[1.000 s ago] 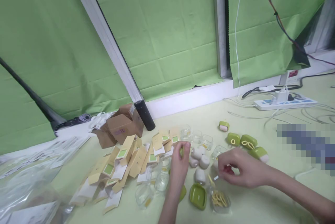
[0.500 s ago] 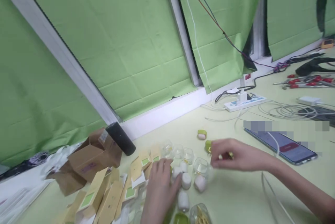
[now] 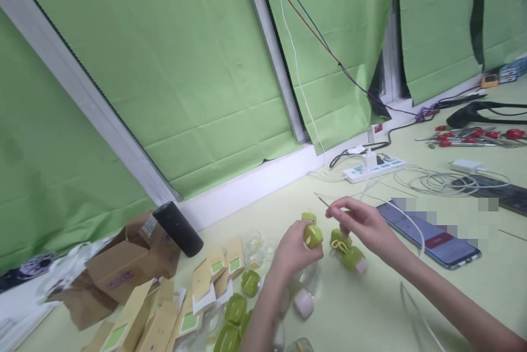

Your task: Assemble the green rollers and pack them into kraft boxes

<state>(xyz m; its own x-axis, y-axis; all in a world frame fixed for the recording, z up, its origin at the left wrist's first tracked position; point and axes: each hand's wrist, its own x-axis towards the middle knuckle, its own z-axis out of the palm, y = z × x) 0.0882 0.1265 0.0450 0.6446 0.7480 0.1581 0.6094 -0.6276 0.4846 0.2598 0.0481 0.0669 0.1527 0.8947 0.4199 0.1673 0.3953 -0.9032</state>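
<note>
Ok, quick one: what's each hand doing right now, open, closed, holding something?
Left hand: closed, holding a small rounded green plastic-looking piece.
Right hand: closed, pinching a thin grey metallic-looking rod.

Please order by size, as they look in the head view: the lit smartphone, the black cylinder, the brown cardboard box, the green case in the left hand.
1. Brown cardboard box
2. Lit smartphone
3. Black cylinder
4. Green case, held in the left hand
</note>
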